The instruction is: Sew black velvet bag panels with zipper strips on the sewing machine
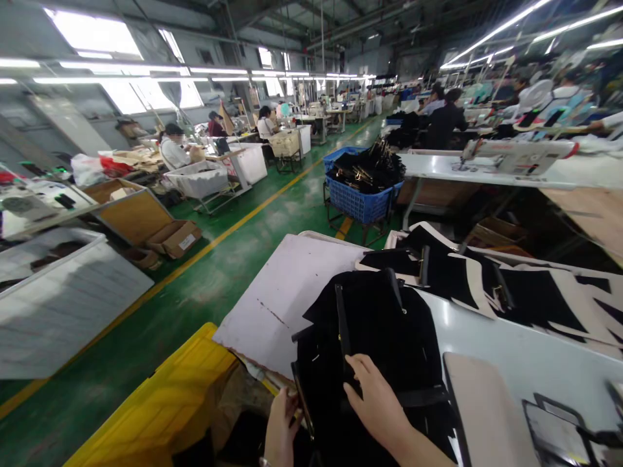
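Black fabric pieces (384,318) with dark straps and small metal fittings lie in a pile on a white board and table. My right hand (377,399) rests over the pile, its thumb and index finger apart beside a dark strap (342,318). At the pile's left edge, my left hand (283,418) has its fingers curled near a dark strip with a metallic edge (302,402); whether it grips that strip is unclear.
A yellow bin (165,395) stands at the lower left. Black and cream pieces (535,295) lie along the right. Beyond are a blue basket (360,201) of black pieces, a sewing machine (520,155) and a white bin (63,292). People sit at tables farther back.
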A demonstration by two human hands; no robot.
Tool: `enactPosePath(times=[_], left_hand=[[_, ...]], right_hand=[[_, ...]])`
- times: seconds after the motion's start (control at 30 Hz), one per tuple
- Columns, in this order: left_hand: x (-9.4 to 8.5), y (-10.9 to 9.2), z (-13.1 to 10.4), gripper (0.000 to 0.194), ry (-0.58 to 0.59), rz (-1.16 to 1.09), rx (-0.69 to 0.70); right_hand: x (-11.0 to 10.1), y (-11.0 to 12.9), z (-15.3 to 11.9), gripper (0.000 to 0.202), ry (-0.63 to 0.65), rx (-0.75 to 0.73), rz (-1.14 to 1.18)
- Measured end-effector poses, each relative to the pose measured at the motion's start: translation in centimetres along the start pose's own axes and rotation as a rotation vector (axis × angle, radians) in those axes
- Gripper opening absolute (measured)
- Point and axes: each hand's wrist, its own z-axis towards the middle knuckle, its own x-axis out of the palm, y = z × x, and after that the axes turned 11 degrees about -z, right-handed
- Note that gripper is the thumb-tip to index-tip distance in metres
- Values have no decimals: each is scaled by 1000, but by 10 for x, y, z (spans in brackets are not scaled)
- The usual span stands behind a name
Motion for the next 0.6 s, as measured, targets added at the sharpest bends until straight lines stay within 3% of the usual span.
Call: enactPosePath(times=[0.07,0.1,0.2,0.27,0.33,0.4,0.5,0.6], left_hand=[[8,1,-15,49,-137,224,289],[19,1,-26,49,-129,368,477],[74,-4,-65,53,154,751,974],[114,-3,-86,62,383,950,1163],[144,3,-94,71,519,1083,1254],[159,16,-91,75,545,1143,1293],[163,37,-74,69,511,1147,1318],[162,50,-63,65,548,1072,1303]], right_hand=[[-18,-22,-30,42,-19,-26,-1],[-25,-38,-50,39,-36,-30,-13],[-35,-99,-121,33,-124,-5,-96],[-34,-141,-163,44,-163,54,-158],[-28,-177,-192,64,-188,81,-293],[-22,-203,-208,74,-158,79,-395],[-16,-219,-217,74,-90,111,-417],[-15,-221,-219,74,-42,165,-405]])
